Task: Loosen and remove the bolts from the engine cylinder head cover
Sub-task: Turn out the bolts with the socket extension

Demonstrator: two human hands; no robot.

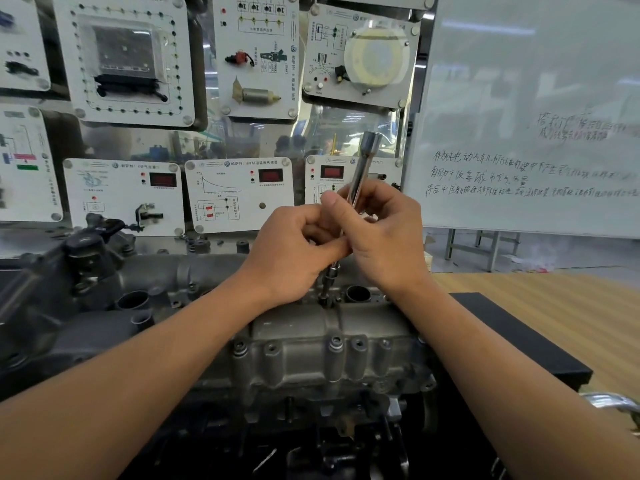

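A grey metal cylinder head cover (294, 344) lies across the middle of the head view. A chrome socket wrench (362, 168) stands nearly upright, tilted to the right, and its lower socket end (329, 282) sits on a bolt at the cover's far edge. My left hand (294, 247) and my right hand (381, 233) are both closed around the wrench's shaft, touching each other. The bolt itself is hidden under the socket. Another bolt (336, 344) shows on the cover's near edge.
A wall of white training panels (239, 195) stands right behind the engine. A whiteboard (533, 133) with writing is at the right. A wooden table top (554, 306) and a black mat (512, 334) lie to the right; a chrome tool (613, 403) rests at the right edge.
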